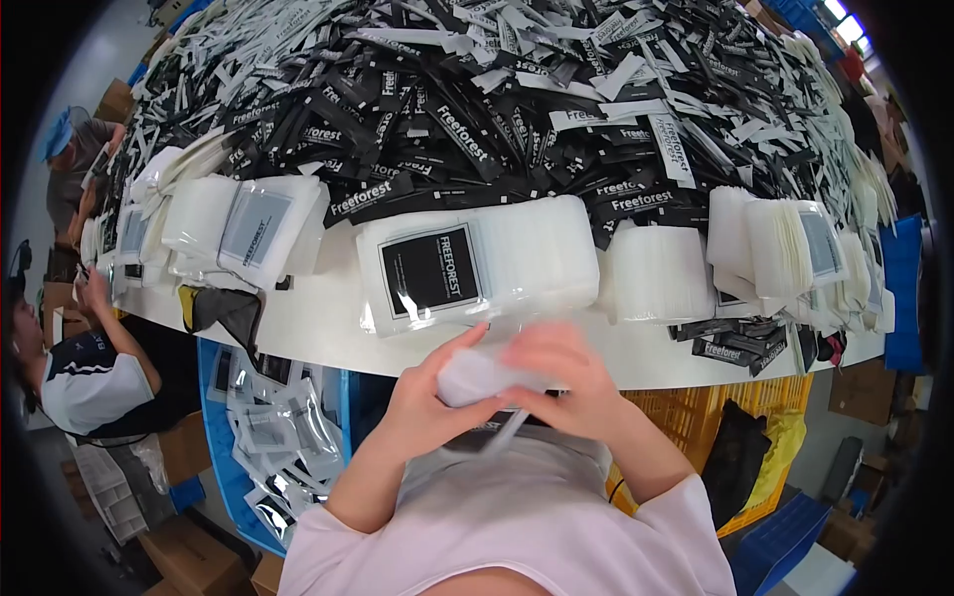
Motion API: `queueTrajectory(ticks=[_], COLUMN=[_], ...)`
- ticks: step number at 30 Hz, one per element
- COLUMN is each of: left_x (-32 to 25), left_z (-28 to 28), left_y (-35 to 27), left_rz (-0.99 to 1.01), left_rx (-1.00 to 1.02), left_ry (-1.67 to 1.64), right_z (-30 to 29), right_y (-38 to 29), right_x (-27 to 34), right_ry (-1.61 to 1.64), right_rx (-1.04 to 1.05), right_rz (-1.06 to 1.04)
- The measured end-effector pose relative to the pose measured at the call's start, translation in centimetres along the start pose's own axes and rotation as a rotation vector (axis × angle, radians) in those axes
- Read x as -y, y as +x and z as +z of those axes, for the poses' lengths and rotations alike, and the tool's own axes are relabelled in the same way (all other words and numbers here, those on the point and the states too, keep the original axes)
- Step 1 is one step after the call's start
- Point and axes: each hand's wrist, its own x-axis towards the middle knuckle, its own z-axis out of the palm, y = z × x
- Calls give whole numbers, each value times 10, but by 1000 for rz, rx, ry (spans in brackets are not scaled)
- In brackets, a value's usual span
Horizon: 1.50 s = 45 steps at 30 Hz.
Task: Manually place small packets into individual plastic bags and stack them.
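Observation:
Close to my body, past the near edge of the white table [343, 328], my left hand [425, 406] grips a whitish translucent plastic pouch [471, 378] between thumb and fingers. My right hand [570, 380] is at the pouch's right side; its fingers are blurred, and a thin pale strip hangs below its thumb. What exactly the right fingers hold cannot be told. Just beyond both hands lies a thick stack of clear pouches with a black printed panel [432, 272]. A shorter stack of white pouches [659, 274] stands to its right.
A large heap of black and white stick sachets [477, 127] covers the far table. Banded pouch stacks [253, 227] lie left, more [779, 249] right. Below the edge are a blue bin of filled pouches [287, 439] and a yellow crate [671, 417]. Two people work at the left.

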Motion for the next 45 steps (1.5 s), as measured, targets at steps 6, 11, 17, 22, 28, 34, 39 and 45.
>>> queueTrajectory(ticks=[6, 11, 17, 22, 28, 34, 39, 45], left_x=[16, 9, 14, 35, 28, 13, 33, 29], left_z=[1, -16, -110, -130, -93, -40, -8, -18], left_y=[-7, -21, -81, -117, -68, 23, 65, 60], left_rz=[63, 217, 141, -272, -165, 444, 401, 466], left_rx=[-116, -163, -304, -340, -222, -109, -128, -74], left_ry=[-218, -142, 95, 621, 398, 604, 860, 849], right_z=[7, 13, -32, -81, -80, -84, -47, -18], right_y=[-12, 7, 109, 167, 170, 127, 17, -58], right_x=[-8, 0, -47, -134, -125, -39, -33, -33], right_ry=[121, 54, -448, -1204, -1085, -62, -102, -152], right_rx=[38, 181, 83, -248, -37, -556, -860, -715], right_rz=[262, 51, -123, -199, 1, -56, -566, -18])
